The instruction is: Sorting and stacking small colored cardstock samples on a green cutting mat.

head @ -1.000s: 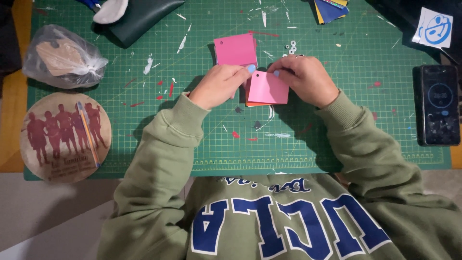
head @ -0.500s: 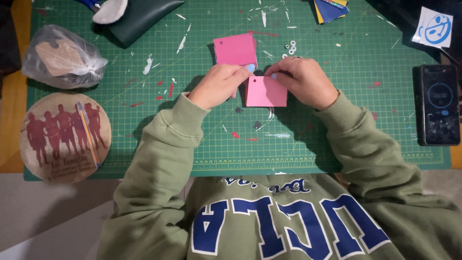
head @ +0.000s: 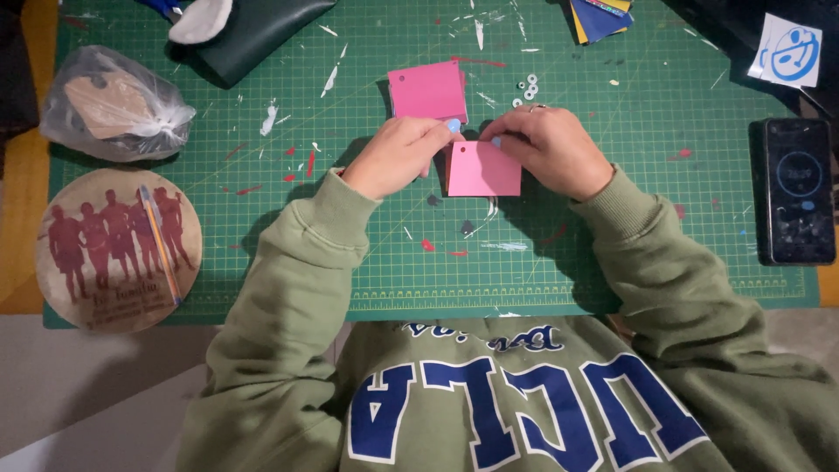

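**Pink square came down flat between both hands**

A second earlier I had seen the pink paper square (head: 485, 169) lifted at an angle, with an orange layer showing beneath its lower edge. At this moment it lay flat on the green cutting mat (head: 612, 253) that covers the desk, its edges squared up and only a thin orange sliver visible along its left side. I judged that the layers had been brought into line, so the aligning step looked close to done.

The left hand (head: 398, 157) had its fingers closed on the square's upper left corner, next to the small punched hole. The right hand (head: 549, 150) pinched the upper right edge, its fingers curled over the paper. Neither hand had shifted much from its place.

Just beyond the hands, a stack of pink squares (head: 426, 90) sat untouched on the mat. Small white rings (head: 527, 87) lay beside it. A dark phone (head: 795, 190) rested at the mat's right edge, and a round wooden plaque (head: 114, 249) lay to the left.
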